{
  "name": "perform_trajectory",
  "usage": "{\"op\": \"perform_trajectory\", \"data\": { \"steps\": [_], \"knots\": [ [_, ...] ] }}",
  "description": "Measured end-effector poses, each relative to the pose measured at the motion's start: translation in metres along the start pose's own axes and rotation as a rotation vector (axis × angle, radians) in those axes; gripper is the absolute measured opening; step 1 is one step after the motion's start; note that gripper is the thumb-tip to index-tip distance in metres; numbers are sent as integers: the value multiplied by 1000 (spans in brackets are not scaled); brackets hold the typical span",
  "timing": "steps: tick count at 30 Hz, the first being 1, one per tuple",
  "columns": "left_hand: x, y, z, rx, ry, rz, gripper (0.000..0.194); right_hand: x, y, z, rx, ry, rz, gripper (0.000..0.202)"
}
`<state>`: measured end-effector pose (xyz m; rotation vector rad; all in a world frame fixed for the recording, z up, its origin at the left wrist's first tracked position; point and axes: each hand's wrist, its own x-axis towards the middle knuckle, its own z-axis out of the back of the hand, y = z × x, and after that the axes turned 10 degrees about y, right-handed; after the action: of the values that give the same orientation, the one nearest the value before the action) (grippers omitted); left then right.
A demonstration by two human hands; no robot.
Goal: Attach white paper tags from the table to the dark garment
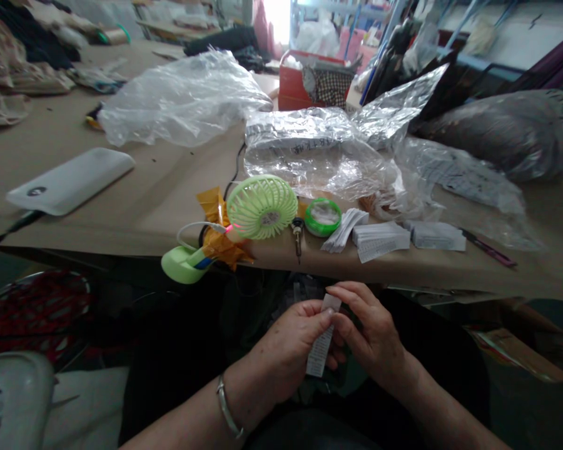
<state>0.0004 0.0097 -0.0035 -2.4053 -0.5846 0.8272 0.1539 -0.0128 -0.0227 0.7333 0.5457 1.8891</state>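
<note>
Above my lap, just in front of the table edge, both hands hold a narrow white printed label. My left hand pinches it near its upper part, thumb on top. My right hand has thumb and fingers closed at the label's upper right edge. Small print runs along the strip, which hangs down between the hands. Nearest on the table edge lie a fanned bunch of white labels, a second label stack and a third stack. Dark material below the hands is hard to make out.
A green fan stands taped at the table edge, beside a small pointed tool and a green round container. Clear plastic bags lie behind. A white power bank is left; thread snips lie right.
</note>
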Motion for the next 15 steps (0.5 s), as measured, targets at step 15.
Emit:
{"op": "perform_trajectory", "data": {
  "steps": [15],
  "knots": [
    [-8,-1,6,43,-63,-84,17,15,10,-10,341,31,-132,27]
  ]
}}
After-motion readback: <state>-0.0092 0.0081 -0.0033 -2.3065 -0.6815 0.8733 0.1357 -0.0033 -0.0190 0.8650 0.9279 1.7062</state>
